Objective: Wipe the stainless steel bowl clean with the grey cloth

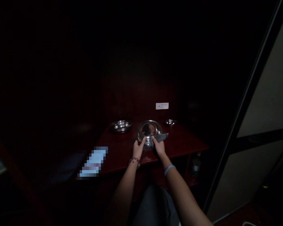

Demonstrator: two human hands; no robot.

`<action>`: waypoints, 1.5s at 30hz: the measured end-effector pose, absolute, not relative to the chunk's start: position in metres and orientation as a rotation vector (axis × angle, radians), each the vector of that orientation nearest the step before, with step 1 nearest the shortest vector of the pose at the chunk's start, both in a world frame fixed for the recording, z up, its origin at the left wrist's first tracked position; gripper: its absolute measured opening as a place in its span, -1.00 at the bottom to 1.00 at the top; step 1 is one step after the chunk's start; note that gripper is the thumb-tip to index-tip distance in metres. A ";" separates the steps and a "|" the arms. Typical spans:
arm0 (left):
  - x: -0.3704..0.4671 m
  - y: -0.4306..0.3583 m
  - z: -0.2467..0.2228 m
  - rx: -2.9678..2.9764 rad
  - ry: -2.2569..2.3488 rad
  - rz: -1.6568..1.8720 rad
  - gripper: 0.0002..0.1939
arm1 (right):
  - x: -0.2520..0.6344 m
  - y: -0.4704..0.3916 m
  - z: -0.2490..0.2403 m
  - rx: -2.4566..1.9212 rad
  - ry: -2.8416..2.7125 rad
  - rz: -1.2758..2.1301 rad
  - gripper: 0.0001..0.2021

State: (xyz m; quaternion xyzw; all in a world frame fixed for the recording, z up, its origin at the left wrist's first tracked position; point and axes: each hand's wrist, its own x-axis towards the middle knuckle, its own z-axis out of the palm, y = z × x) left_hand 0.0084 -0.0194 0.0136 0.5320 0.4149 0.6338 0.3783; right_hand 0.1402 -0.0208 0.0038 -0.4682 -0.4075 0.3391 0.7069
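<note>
Frame centre: metal plate (pixel 149 129), left hand (pixel 138 150) and right hand (pixel 158 146) are blocking the middle, cloth (pixel 162 137) jutting rightward; metal dish (pixel 121 126) left and small bowl (pixel 170 123) right are leaving narrow gaps; wider tabletop (pixel 185 142) lanes are opening below both

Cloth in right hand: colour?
Cloth looks grey, though lighting is dim; seen in the head view.

No lettering, number or brand can be read here, the metal dish (pixel 149 129) I hold included. The pixelated bright rectangle (pixel 93 162), on my left, shows pale blue with a reddish band, blurred past reading. The white socket plate (pixel 162 106) on the wall bears dark marks too small to identify; the container (pixel 196 165) under the bench (pixel 184 142) is too dim.
</note>
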 end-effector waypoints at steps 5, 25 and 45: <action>0.007 -0.017 0.011 1.476 1.130 1.426 -0.64 | 0.140 -0.022 0.005 -0.990 -0.934 0.793 -0.57; 0.008 -0.014 0.010 1.314 1.184 1.707 -0.72 | 0.140 -0.020 0.003 -1.059 -1.007 0.743 -0.61; 0.007 -0.015 0.008 1.380 1.125 1.718 -0.69 | 0.141 -0.020 0.004 -1.045 -0.999 0.760 -0.59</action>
